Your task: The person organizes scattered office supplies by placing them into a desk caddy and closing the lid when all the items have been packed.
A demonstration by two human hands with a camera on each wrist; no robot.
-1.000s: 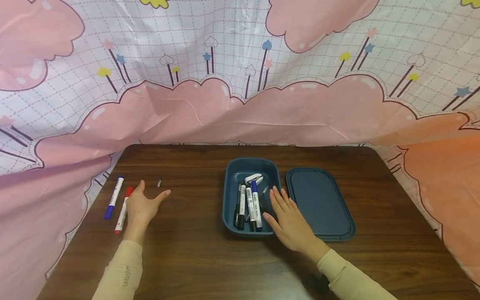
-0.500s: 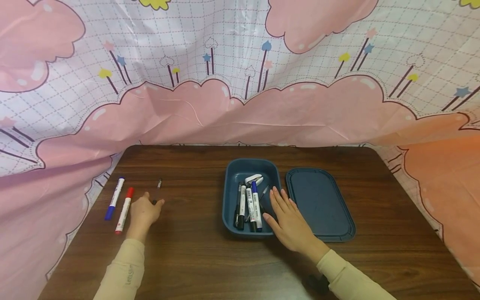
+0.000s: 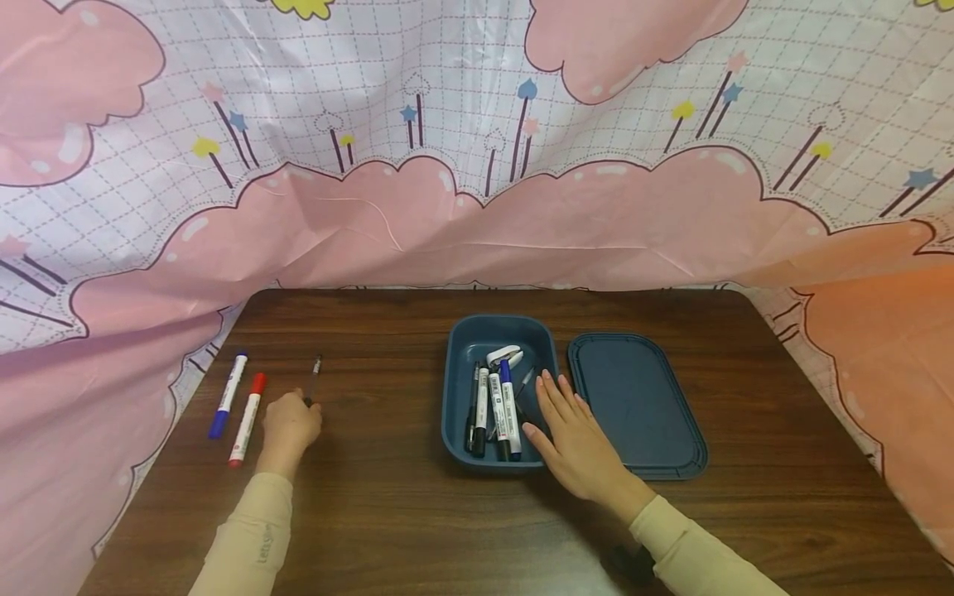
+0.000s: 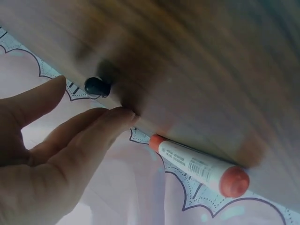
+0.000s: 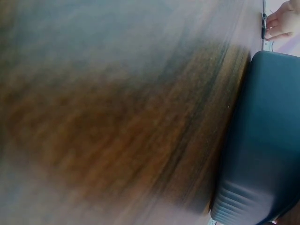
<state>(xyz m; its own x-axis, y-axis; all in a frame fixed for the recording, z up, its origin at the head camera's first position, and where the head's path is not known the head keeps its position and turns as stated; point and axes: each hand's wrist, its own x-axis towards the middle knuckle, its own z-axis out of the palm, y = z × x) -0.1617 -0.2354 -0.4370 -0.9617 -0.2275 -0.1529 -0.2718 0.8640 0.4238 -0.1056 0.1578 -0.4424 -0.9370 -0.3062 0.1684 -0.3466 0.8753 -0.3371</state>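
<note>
A slim clear pen (image 3: 316, 368) with a black end lies at the left of the table. My left hand (image 3: 292, 426) is low over its near end. In the left wrist view, the pen's black end (image 4: 97, 87) sits between thumb (image 4: 44, 99) and fingers, with visible gaps on both sides. My right hand (image 3: 580, 439) lies with straight fingers over the right rim of a blue box (image 3: 464, 343). Inside the box are several markers, including a blue-capped marker (image 3: 509, 406), dark pens and a white object (image 3: 503, 356).
Left of my left hand lie a red marker (image 3: 247, 420) and a blue marker (image 3: 228, 396). The blue lid (image 3: 633, 397) is flat on the table right of the box. A patterned cloth (image 3: 477, 223) hangs behind the table (image 3: 387, 530).
My left hand has come in from beside the red marker to the pen's near end, its spread thumb and fingers drawing closer together. My right hand and the box have stayed put.
</note>
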